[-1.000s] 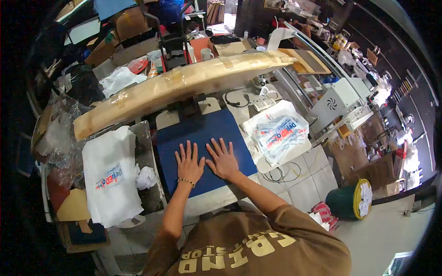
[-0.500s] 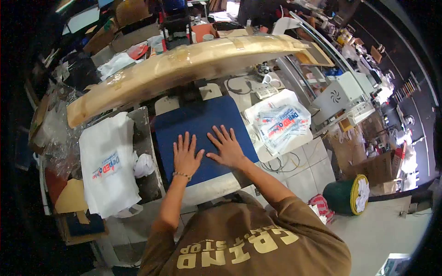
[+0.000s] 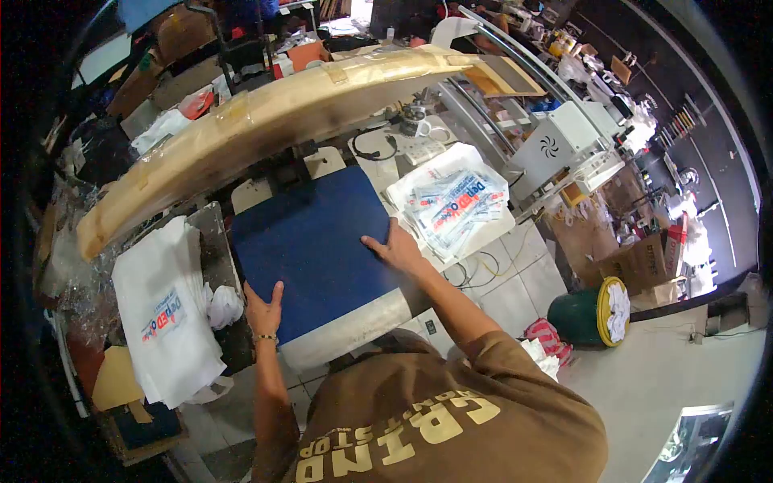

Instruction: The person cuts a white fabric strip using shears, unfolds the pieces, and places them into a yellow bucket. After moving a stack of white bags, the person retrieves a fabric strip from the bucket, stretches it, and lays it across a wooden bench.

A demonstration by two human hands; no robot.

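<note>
A dark blue cloth [image 3: 314,241] lies flat and smooth over a pale platen [image 3: 354,326], whose bare front edge shows. My left hand [image 3: 263,312] rests at the cloth's left front edge, thumb and fingers apart. At the right edge is my right hand [image 3: 397,248], its thumb stretched over the cloth and its other fingers along the side, partly hidden. To the left lies a stack of white printed cloth bags [image 3: 165,314], with a crumpled white cloth [image 3: 225,307] beside it. Printed transfer sheets [image 3: 455,205] lie on white cloth to the right.
A long tape-wrapped beam [image 3: 266,121] arches across behind the platen. A grey machine housing on rails [image 3: 555,153] stands to the right. On the floor are a green bin with a yellow rim [image 3: 584,314] and loose cables [image 3: 483,270].
My hands have moved apart from the middle of the blue cloth, the left to its left front edge and the right to its right edge. The view has shifted and turned slightly.
</note>
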